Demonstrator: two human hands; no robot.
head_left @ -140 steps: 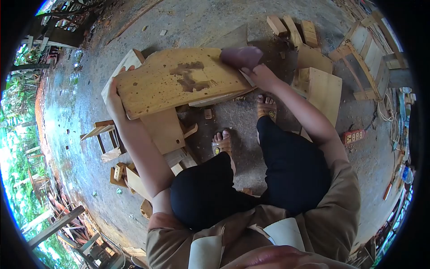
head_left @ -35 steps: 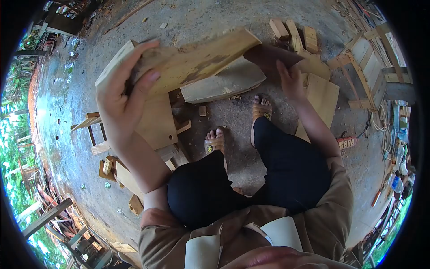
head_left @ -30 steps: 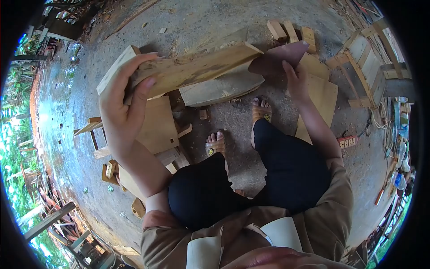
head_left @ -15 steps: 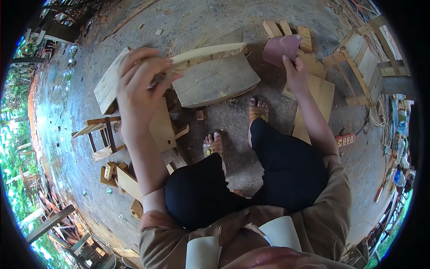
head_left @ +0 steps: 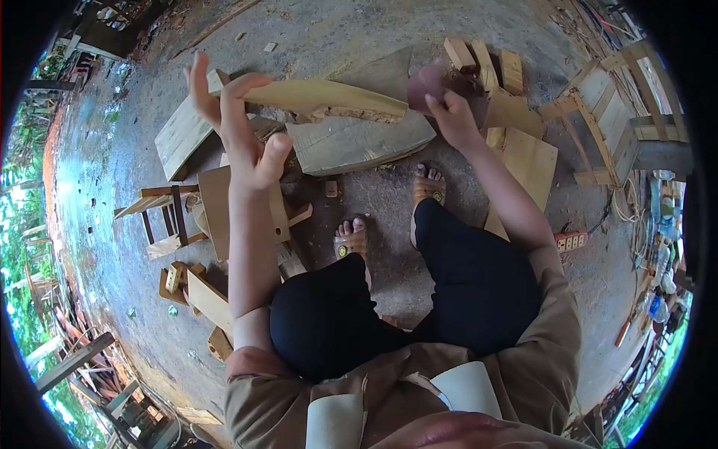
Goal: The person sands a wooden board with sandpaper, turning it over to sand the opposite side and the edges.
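Observation:
A curved, pale piece of wood [head_left: 329, 96] with a rough, broken lower edge overlaps the thick grey wooden block [head_left: 359, 138] in front of me. My left hand [head_left: 243, 127] is at its left end, fingers spread and thumb standing out away from the wood; the index finger lies along the upper edge. In my right hand [head_left: 455, 120] is a reddish-brown sheet of sandpaper [head_left: 425, 88], pinched by thumb and fingers, right at the wood's other end. The sheet is slightly blurred.
Short wood blocks [head_left: 486, 66] and flat boards [head_left: 523, 161] lie at the right, near a wooden frame [head_left: 594, 120]. A red power strip [head_left: 572, 242] sits by my right knee. At the left are a slatted wooden piece [head_left: 161, 213], a pale board [head_left: 183, 127] and offcuts [head_left: 209, 299].
My left hand has loosened, its fingers spreading and thumb lifting off the wood. The wood has turned its broad face towards me. The right hand moved left with the sandpaper to the wood's end.

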